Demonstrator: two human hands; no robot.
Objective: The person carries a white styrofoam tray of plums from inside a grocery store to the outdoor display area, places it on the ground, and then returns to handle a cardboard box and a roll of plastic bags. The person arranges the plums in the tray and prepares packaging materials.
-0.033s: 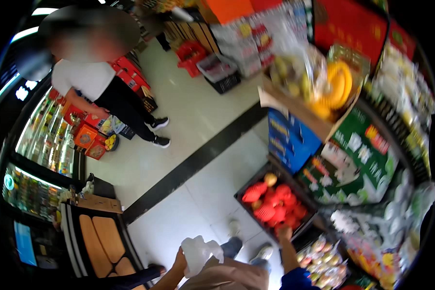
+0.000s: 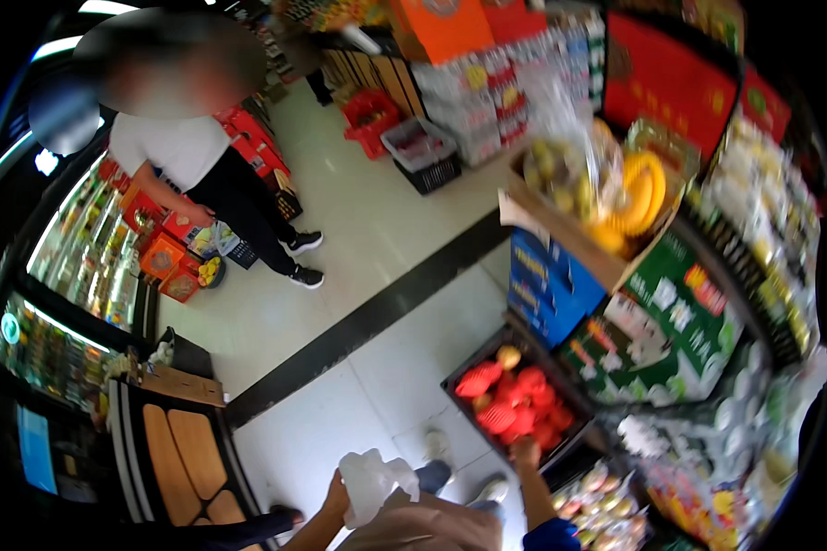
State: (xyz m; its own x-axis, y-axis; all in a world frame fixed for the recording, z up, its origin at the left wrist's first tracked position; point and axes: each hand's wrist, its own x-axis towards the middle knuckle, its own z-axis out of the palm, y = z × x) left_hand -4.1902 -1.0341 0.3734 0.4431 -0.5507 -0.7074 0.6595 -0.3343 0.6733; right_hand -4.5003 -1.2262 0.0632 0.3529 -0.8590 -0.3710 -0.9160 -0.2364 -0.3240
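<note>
My left hand [image 2: 337, 500] is closed on a crumpled white plastic bag [image 2: 373, 483], held in front of the brown cloth at my waist. My right hand [image 2: 525, 453] reaches down to the near corner of a black crate [image 2: 474, 415]. Inside the crate lie several fruits in red foam nets [image 2: 515, 411], with a bare yellowish one [image 2: 508, 355] near the far end. The fingers of my right hand are too small and covered to show whether they grip the rim or a fruit.
Bagged fruit [image 2: 602, 500] lies right of my right arm. Beyond the crate stand blue boxes [image 2: 547, 285], a green carton [image 2: 657, 321] and an open cardboard box [image 2: 565, 225] with fruit. A wood-panelled stand [image 2: 184, 450] is at left. A person in a white shirt [image 2: 170, 151] stands farther off.
The whole view has shifted slightly. My right hand sits a little farther left along the crate's near corner; my left hand still holds the plastic bag.
</note>
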